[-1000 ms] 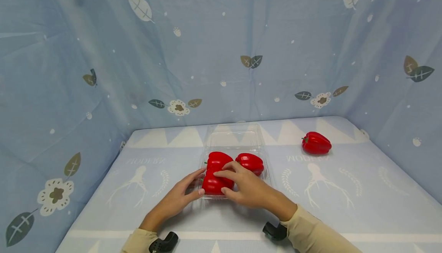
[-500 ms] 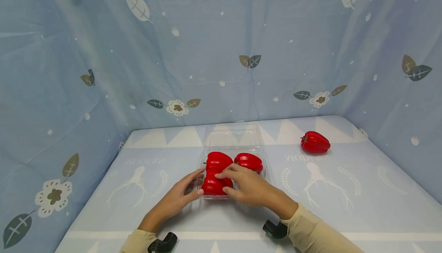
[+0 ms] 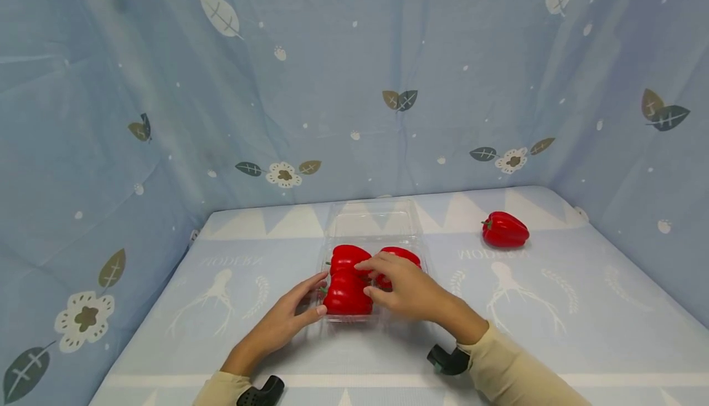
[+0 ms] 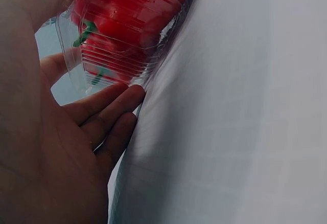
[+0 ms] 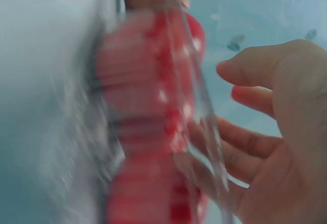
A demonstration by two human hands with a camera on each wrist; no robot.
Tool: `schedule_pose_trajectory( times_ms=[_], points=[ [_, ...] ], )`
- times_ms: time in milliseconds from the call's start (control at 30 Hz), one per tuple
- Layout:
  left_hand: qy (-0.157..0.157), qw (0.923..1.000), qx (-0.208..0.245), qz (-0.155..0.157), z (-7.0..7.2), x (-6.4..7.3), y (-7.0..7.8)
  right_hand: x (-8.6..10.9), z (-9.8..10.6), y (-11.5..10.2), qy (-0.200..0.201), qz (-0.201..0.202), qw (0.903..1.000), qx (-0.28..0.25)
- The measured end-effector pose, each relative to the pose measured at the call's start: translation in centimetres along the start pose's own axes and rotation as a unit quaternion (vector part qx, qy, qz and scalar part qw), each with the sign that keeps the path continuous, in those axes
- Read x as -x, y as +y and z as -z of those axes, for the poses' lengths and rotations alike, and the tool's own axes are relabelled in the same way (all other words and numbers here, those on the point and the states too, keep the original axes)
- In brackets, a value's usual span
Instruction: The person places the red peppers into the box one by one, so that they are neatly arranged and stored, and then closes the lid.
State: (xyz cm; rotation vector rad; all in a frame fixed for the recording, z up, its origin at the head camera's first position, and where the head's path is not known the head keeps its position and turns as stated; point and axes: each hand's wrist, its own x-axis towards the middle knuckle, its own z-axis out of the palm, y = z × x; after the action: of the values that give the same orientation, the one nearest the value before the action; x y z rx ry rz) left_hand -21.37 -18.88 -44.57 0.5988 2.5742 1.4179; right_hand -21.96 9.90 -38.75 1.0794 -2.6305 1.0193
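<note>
A clear plastic clamshell box [image 3: 349,318] holds three red bell peppers. The front pepper [image 3: 347,295] lies crosswise with its green stem to the left; another pepper [image 3: 349,257] sits behind it. On the box's right side is a third pepper [image 3: 400,251], partly covered by my right hand [image 3: 412,286]. That hand hovers over the box with fingers spread and loosely bent, gripping nothing. My left hand [image 3: 279,323] rests along the box's left side, its fingers fairly straight against the outer wall [image 4: 117,63] and its thumb near the front left corner.
The box's clear lid [image 3: 376,218] is folded back on the patterned table [image 3: 232,314]. One more red bell pepper [image 3: 505,229] lies at the back right. Leaf-patterned blue cloth [image 3: 343,74] hangs behind and at both sides.
My right hand has let go of the front pepper and shifted slightly right and up. That pepper now shows more fully. The left hand stays at the box.
</note>
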Motion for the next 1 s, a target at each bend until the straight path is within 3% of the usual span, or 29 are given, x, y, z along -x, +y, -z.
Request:
schedule_pose_trajectory(
  times_ms=[100,233,633,1000],
  points=[
    [0.002,1.0000,0.005,-0.004,0.0,0.1,0.0,-0.1,1.1,0.6,0.034,0.019,0.9985,-0.039],
    [0.003,1.0000,0.008,-0.002,0.0,0.1,0.1,0.2,2.8,1.9,0.081,0.024,0.9951,-0.052],
    [0.008,0.9998,0.008,0.018,-0.2,0.1,0.5,2.7,6.1,7.1,0.164,-0.087,0.9824,-0.012],
    [0.007,0.9997,0.016,0.018,-0.5,0.0,0.6,5.3,8.1,12.0,0.219,-0.125,0.9667,0.045]
  ],
)
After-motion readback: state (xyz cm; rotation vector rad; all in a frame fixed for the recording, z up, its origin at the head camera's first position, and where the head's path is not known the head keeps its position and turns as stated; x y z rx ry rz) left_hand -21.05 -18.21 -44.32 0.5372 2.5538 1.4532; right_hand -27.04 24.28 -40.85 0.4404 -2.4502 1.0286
